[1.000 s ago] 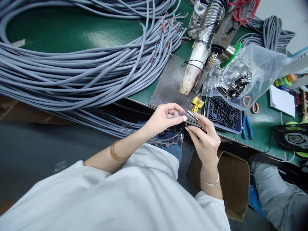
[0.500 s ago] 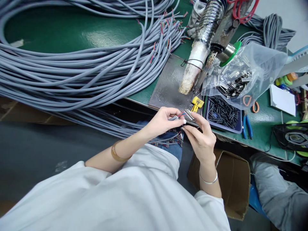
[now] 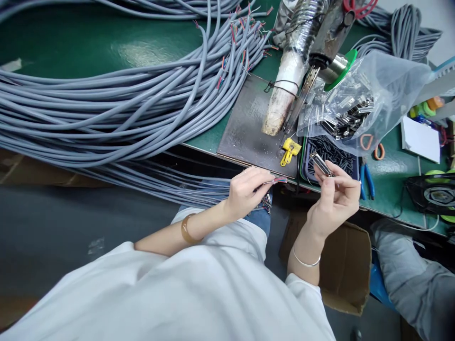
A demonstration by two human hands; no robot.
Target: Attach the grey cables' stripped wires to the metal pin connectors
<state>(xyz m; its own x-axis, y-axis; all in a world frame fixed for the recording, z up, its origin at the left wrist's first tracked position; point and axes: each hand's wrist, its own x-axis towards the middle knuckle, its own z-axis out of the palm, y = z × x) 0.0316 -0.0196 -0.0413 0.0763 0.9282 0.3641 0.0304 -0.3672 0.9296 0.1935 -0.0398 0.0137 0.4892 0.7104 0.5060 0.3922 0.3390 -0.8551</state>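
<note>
The two hands have just drawn apart: the left hand pinches a bunch of coloured wires in a narrow grip, their tips poking out to the right, while the right hand holds a connector between thumb and fingers, its grip closed on one end. A gap lies between wires and connector, so for the work in hand the two appear, as far as one can judge, to be separate pieces at this point. Half a second ago both hands met near the front edge of the dark plate, with connector and wires side by side; now the connector is over the purple tray of black sleeves, tilted with its contact row showing, and the wires stay near that edge. The yellow clip and the grey cables on the green tabletop look unmoved, though the whole view has shifted slightly.
</note>
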